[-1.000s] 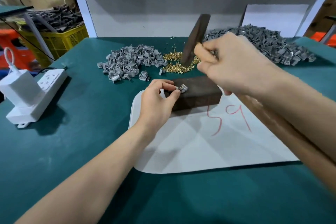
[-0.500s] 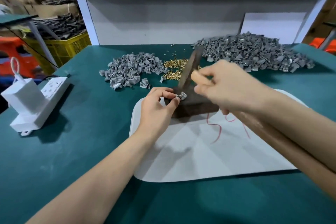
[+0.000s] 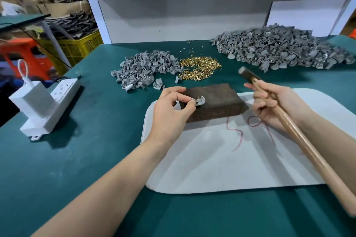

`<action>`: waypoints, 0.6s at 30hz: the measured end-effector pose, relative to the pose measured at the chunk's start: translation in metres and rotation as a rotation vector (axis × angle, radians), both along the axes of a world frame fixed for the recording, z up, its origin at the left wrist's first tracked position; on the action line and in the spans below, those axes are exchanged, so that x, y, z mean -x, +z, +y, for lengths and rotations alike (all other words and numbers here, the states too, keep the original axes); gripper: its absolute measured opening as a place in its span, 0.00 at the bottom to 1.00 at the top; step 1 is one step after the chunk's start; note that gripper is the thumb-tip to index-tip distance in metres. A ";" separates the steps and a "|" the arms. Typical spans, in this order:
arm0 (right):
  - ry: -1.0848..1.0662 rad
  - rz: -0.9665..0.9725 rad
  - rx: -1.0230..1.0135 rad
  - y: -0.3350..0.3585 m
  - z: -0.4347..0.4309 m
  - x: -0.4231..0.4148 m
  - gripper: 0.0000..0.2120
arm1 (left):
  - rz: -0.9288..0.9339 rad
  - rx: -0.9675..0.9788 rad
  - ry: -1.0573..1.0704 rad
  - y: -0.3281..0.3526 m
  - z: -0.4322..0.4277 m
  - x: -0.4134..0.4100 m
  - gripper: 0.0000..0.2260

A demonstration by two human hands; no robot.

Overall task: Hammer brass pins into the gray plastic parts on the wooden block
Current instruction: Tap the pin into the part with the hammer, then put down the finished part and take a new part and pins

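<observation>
Gray part on wooden block, pinched by left hand

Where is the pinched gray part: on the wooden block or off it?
On it: the gray part sits atop the wooden block, at its left end, pinched by the left hand.

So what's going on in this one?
A person is working at a green bench. The left hand pinches a gray plastic part on top of the wooden block. The right hand grips the hammer close to its head, which is off to the right of the block, not over the part. Whether a pin is seated in the part is too small to tell. The brass pins lie in a pile behind the block.
</observation>
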State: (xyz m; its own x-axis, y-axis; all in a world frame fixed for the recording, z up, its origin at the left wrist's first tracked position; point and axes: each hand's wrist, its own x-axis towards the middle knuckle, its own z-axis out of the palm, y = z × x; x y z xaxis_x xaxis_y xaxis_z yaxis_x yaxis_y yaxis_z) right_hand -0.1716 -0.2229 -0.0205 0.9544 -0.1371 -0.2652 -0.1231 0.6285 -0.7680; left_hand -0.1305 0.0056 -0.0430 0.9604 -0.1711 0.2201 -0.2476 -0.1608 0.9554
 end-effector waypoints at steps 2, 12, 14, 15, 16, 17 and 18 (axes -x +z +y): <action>0.008 -0.006 -0.042 -0.003 -0.002 -0.001 0.15 | 0.003 0.012 0.005 -0.001 0.000 -0.001 0.06; 0.109 -0.056 -0.024 -0.016 -0.013 0.000 0.21 | 0.036 0.041 0.014 -0.008 0.000 -0.010 0.09; 0.101 -0.066 -0.043 -0.016 -0.014 0.000 0.21 | 0.031 0.043 0.019 -0.009 -0.001 -0.011 0.11; 0.094 -0.072 -0.054 -0.016 -0.014 0.000 0.21 | 0.021 0.043 0.022 -0.010 0.000 -0.012 0.12; 0.085 -0.076 -0.064 -0.015 -0.014 0.000 0.21 | 0.007 0.040 0.023 -0.010 0.001 -0.012 0.13; 0.077 -0.080 -0.078 -0.016 -0.015 0.000 0.21 | -0.002 0.034 0.021 -0.011 0.000 -0.013 0.13; 0.072 -0.084 -0.090 -0.016 -0.016 0.000 0.20 | -0.007 0.027 0.018 -0.010 0.001 -0.012 0.13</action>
